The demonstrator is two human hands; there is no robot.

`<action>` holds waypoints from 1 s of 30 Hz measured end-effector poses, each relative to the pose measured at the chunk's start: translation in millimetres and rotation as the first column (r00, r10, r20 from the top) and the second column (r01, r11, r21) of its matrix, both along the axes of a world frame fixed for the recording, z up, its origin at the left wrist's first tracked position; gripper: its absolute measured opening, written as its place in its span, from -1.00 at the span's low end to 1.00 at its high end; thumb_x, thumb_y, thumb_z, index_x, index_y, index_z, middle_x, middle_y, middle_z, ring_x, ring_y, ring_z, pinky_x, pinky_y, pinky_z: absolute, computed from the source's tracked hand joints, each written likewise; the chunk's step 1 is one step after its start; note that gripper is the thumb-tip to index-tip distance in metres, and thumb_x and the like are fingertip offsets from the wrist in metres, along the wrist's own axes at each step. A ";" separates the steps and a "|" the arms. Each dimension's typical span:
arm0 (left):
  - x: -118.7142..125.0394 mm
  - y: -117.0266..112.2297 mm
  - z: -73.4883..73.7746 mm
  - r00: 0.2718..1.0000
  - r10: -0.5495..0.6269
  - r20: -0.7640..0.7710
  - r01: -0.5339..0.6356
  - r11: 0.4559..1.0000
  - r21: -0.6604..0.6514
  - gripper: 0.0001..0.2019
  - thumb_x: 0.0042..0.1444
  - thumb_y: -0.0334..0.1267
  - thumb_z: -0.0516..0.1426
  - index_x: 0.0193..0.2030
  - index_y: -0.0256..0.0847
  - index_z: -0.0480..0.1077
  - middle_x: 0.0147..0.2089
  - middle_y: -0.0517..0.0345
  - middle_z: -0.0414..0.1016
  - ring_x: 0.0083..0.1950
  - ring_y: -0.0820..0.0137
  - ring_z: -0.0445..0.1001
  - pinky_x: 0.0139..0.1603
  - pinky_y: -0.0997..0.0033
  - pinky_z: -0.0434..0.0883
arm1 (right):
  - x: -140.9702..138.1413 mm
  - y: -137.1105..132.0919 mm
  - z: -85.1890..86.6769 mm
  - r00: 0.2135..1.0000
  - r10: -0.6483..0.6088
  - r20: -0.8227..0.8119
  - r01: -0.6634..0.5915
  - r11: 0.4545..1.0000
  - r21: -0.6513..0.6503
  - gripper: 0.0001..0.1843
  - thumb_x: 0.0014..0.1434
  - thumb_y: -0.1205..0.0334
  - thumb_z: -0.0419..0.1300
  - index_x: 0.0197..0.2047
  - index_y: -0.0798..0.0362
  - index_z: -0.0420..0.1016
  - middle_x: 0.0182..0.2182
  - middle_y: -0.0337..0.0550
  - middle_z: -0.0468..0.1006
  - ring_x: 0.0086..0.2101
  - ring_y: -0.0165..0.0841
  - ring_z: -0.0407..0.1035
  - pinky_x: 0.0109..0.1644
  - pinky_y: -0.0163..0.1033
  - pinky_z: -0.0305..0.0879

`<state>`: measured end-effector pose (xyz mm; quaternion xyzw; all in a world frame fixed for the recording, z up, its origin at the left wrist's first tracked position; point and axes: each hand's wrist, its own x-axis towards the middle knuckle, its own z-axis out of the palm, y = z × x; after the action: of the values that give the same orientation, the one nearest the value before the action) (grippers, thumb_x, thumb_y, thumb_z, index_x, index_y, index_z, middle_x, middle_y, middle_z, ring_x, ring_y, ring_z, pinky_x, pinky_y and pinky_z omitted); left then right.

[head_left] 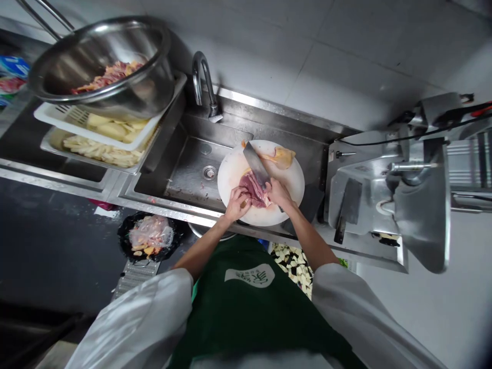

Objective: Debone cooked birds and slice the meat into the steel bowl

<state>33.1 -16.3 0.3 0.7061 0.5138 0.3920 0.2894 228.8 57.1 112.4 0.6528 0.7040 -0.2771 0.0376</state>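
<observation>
On a round white cutting board (234,164) lies a dark red piece of raw poultry meat (249,185). My left hand (238,204) presses on its left side with bent fingers. A cleaver (257,163) is gripped in my right hand (278,193), its wide blade slanting up and left across the board, right beside the meat. Behind the blade rests a yellow-skinned poultry piece (283,157). My right fingers wrap the cleaver near where blade and handle meet; part of the handle is hidden by the hand.
A steel sink (184,164) with a faucet (203,82) lies left of the board. A large steel bowl (161,77) of cut meat rests over trays of cut vegetables. At right stands a slicing machine (418,205) with another cleaver (350,202) on it. A bin (126,230) of scraps is below.
</observation>
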 end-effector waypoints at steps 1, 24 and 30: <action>3.4 -1.8 0.1 1.000 0.012 -0.004 -0.012 1.000 0.007 -0.75 0.29 -0.07 0.12 -0.07 -0.12 0.54 0.14 -0.10 0.43 0.29 0.08 0.27 0.38 -0.08 0.26 | -4.0 -7.7 4.2 1.000 -0.009 0.026 0.009 1.000 0.008 -0.67 0.48 0.18 -0.07 0.06 0.16 0.43 -0.06 0.17 0.62 -0.04 -0.14 0.53 -0.01 -0.24 0.30; 2.0 -6.2 -1.4 0.990 -0.103 -0.101 0.115 0.985 0.128 -0.88 0.30 -0.20 0.17 -0.17 -0.16 0.49 0.03 -0.04 0.44 0.19 0.18 0.37 0.26 0.04 0.41 | 29.3 -115.8 -21.0 0.977 -0.020 0.211 0.033 0.998 -0.060 -0.62 0.52 0.15 -0.15 0.08 0.15 0.41 -0.18 0.10 0.65 -0.14 -0.21 0.55 -0.11 -0.28 0.26; -4.7 -18.3 -11.0 0.997 -0.061 -0.055 0.068 0.988 0.141 -0.85 0.33 -0.18 0.15 -0.07 -0.15 0.50 0.06 -0.07 0.41 0.24 0.17 0.35 0.28 0.01 0.40 | 55.3 -123.6 -3.3 0.979 0.013 0.203 0.001 0.998 -0.067 -0.65 0.50 0.14 -0.10 0.03 0.14 0.44 -0.20 0.08 0.65 -0.13 -0.19 0.54 -0.12 -0.28 0.25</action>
<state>28.5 -34.6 -10.6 0.7511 0.4684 0.4002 0.2374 284.1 -66.4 109.0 0.6740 0.6887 -0.2322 0.1319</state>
